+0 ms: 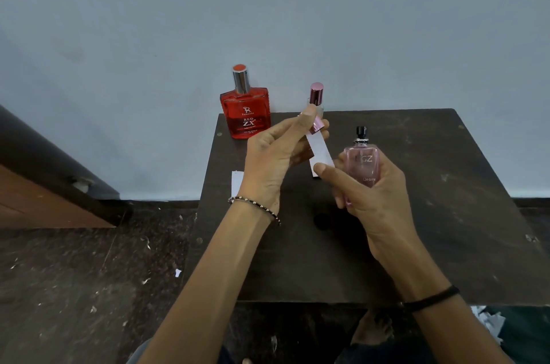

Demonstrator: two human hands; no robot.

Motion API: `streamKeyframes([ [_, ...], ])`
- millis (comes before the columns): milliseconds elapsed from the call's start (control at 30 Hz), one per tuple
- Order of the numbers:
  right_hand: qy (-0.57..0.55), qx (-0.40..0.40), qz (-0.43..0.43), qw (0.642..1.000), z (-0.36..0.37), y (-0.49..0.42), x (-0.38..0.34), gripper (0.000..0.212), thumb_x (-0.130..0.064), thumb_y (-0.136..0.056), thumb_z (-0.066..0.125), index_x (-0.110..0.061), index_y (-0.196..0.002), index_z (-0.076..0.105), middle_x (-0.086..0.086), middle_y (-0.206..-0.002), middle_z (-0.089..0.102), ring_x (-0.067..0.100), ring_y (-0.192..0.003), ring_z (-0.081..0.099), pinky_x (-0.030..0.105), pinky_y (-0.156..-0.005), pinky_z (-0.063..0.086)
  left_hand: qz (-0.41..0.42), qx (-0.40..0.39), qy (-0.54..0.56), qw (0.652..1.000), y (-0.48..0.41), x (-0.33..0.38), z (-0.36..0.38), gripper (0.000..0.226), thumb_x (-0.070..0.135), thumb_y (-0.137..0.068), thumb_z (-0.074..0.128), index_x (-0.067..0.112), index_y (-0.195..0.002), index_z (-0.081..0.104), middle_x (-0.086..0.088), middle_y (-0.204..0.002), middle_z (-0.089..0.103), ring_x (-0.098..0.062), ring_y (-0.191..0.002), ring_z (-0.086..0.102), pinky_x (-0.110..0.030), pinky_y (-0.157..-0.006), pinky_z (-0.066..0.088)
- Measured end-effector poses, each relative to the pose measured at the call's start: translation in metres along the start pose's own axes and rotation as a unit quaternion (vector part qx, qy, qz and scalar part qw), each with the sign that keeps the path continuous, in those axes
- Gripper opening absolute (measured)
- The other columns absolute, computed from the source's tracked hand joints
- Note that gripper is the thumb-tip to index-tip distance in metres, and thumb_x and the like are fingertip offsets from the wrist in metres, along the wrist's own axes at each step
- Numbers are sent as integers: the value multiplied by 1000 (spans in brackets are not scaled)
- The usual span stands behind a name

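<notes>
My right hand (369, 200) grips a pink glass perfume bottle (364, 164) marked "GZ Desire", upright above the table, its black spray nozzle bare. My left hand (273, 161) pinches a white paper strip (320, 152) together with a shiny pink cap (317, 125) between its fingertips. The strip hangs down just left of the pink bottle, and my right thumb lies over its lower end. A red "RED ZX" perfume bottle (246, 113) with a silver cap stands at the table's back left. A small clear bottle with a maroon cap (316, 94) stands behind my left fingers, mostly hidden.
The dark wooden table (431, 214) stands against a pale blue wall. Another white paper piece (237, 185) lies at the table's left edge. Paper scraps litter the dark floor (89, 274). A brown wooden piece of furniture (44, 191) is at the left. Crumpled paper (488, 322) lies under the table's front right.
</notes>
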State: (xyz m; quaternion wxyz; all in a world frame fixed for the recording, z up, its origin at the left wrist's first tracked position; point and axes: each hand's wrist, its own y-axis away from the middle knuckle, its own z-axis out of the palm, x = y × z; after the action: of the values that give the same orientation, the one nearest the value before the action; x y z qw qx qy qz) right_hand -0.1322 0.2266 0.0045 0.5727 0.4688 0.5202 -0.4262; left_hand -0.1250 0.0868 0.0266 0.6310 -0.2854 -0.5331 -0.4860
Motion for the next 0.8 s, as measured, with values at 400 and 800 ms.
streamKeyframes([
  [400,-110,-79,42,990,-25,-9,-8,30,-35,-93,62,-24,-120,65,8,-88,68,21,-61,55,20,-34,37,13,58,-27,998,-8,2,-13,12,27,-89,71,18,-85,78,-5,-96,79,-17,-93,76,-30,-78,61],
  [800,-42,-120,-23,992,-20,-1,-3,36,-36,-101,52,-45,-136,54,10,-92,57,21,-55,50,19,-38,32,-19,17,-21,999,-5,-2,-8,29,27,-89,72,2,-103,75,-11,-96,79,-21,-91,77,-34,-75,63],
])
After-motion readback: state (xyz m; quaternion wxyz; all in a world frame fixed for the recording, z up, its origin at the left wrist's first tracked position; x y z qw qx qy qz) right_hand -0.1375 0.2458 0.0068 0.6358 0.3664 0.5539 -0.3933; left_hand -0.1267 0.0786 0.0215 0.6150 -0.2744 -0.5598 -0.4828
